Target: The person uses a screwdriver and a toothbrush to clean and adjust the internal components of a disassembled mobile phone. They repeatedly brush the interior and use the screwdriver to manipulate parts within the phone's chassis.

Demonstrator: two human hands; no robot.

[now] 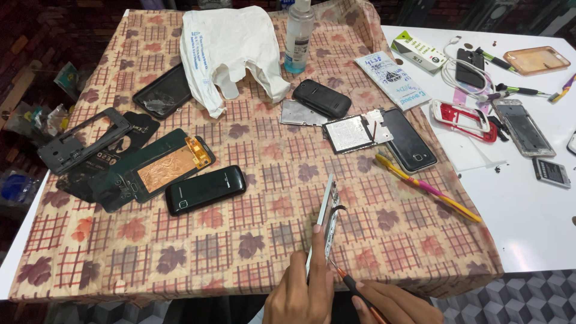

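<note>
You're gripping the phone frame [327, 216] on edge with your left hand [298, 291] at the tablecloth's [264, 162] near edge. Your right hand [393, 303] is pinching an orange-handled screwdriver [355, 289], tip touching the frame's lower end.

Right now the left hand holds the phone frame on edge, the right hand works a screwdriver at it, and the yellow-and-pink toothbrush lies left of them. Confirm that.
One thing is wrong: the yellow-and-pink toothbrush lies to the right, not the left. The head view shows it. The left hand does hold the phone frame on edge, and the right hand does work the screwdriver at it.
</note>
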